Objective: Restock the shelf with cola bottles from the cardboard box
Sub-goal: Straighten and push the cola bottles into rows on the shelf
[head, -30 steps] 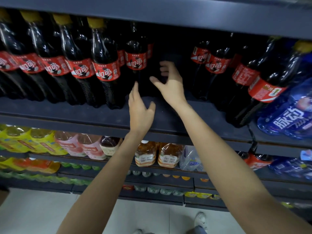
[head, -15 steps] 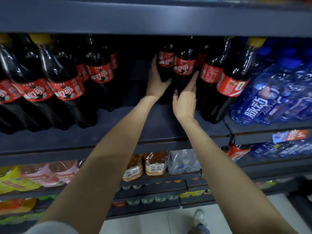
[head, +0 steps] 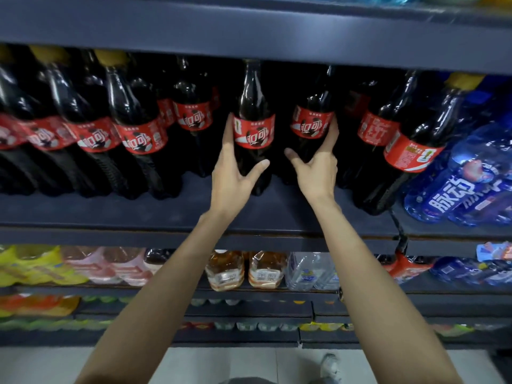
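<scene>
Facing up two cola bottles on the shelf [head: 249, 214].
Left hand [head: 235, 173] gripping the 11 o'clock bottle [head: 253, 126], right hand [head: 318, 173] the 1 o'clock bottle [head: 313, 120], fingers curled round each; likely needing drawing forward; cardboard box unseen.

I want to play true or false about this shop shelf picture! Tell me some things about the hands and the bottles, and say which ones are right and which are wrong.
1. Each hand holds its own cola bottle. True: the left hand grips the left cola bottle, and the right hand grips the right cola bottle.
2. The cola labels are green. False: they are red.
3. Blue bottles stand to the right of the cola. True.
4. The two held bottles lie flat on the shelf. False: they stand roughly upright.
5. The shelf below is full of cola only. False: it holds yellow, pink, amber and clear drinks.
</scene>
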`<act>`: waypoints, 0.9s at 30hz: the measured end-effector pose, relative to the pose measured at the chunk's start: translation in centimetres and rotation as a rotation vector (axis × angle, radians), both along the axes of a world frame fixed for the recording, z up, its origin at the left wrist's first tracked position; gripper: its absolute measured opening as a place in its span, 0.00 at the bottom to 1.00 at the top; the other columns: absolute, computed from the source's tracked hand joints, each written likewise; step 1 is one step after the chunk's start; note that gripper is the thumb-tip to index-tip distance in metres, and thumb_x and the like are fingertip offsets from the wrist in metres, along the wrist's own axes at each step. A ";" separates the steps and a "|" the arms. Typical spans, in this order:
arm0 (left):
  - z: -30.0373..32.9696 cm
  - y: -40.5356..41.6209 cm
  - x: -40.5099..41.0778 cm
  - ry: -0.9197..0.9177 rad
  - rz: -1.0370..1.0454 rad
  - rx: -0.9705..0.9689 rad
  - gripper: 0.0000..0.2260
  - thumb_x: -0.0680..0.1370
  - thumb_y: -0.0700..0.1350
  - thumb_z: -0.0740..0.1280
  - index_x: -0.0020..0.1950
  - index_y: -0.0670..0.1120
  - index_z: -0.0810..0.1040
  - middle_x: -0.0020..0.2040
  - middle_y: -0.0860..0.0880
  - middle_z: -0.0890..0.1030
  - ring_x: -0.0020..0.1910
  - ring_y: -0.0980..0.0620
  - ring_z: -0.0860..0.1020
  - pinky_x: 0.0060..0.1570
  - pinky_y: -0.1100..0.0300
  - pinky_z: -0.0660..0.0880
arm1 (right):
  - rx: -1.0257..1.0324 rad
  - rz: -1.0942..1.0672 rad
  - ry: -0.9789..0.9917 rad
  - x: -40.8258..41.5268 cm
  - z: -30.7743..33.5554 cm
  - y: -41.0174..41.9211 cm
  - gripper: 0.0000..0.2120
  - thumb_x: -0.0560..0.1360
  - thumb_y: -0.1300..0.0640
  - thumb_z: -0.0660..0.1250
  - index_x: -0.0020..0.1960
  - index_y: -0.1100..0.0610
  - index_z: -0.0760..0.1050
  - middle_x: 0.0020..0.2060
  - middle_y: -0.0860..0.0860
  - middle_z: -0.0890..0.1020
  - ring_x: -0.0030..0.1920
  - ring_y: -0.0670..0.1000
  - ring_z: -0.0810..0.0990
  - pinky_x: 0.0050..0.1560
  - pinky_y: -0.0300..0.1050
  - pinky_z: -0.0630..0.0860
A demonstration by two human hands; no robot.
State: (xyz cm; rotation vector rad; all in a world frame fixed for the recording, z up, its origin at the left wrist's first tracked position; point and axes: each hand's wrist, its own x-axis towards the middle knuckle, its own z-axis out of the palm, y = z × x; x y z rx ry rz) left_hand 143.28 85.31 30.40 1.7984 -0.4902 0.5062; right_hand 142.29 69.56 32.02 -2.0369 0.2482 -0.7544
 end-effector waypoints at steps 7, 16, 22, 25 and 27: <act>-0.7 4.2 -2.6 -0.153 0.413 0.186 0.38 0.75 0.50 0.71 0.77 0.42 0.54 0.62 0.43 0.69 0.62 0.47 0.71 0.59 0.51 0.74 | 0.083 0.243 0.012 2.4 0.1 3.7 0.41 0.70 0.56 0.75 0.73 0.57 0.54 0.61 0.57 0.77 0.56 0.56 0.79 0.58 0.51 0.76; -1.2 3.9 -2.8 -0.211 0.770 0.255 0.31 0.79 0.51 0.65 0.76 0.38 0.57 0.68 0.40 0.70 0.66 0.45 0.69 0.58 0.60 0.70 | 0.025 0.350 -0.009 8.2 0.2 5.9 0.39 0.71 0.57 0.73 0.74 0.62 0.55 0.67 0.59 0.71 0.67 0.55 0.70 0.65 0.44 0.65; -2.0 4.3 -2.5 -0.263 0.844 0.356 0.32 0.77 0.52 0.68 0.75 0.38 0.60 0.64 0.36 0.70 0.61 0.44 0.70 0.48 0.51 0.78 | -0.100 0.343 0.001 10.5 0.5 5.2 0.39 0.75 0.56 0.69 0.76 0.60 0.50 0.74 0.60 0.59 0.72 0.56 0.63 0.68 0.44 0.60; -2.1 4.9 -3.0 -0.206 0.752 0.397 0.40 0.72 0.48 0.73 0.77 0.42 0.54 0.67 0.39 0.67 0.62 0.44 0.70 0.41 0.54 0.78 | -0.226 0.297 0.049 10.8 -0.3 5.0 0.44 0.74 0.56 0.70 0.77 0.55 0.42 0.75 0.58 0.57 0.74 0.60 0.59 0.71 0.52 0.58; -2.1 4.9 -3.2 -0.202 0.728 0.386 0.41 0.71 0.47 0.74 0.77 0.45 0.53 0.67 0.42 0.66 0.62 0.48 0.69 0.35 0.58 0.75 | -0.256 0.276 0.051 10.8 -1.1 5.0 0.48 0.72 0.58 0.71 0.77 0.50 0.39 0.75 0.58 0.58 0.73 0.61 0.61 0.69 0.58 0.62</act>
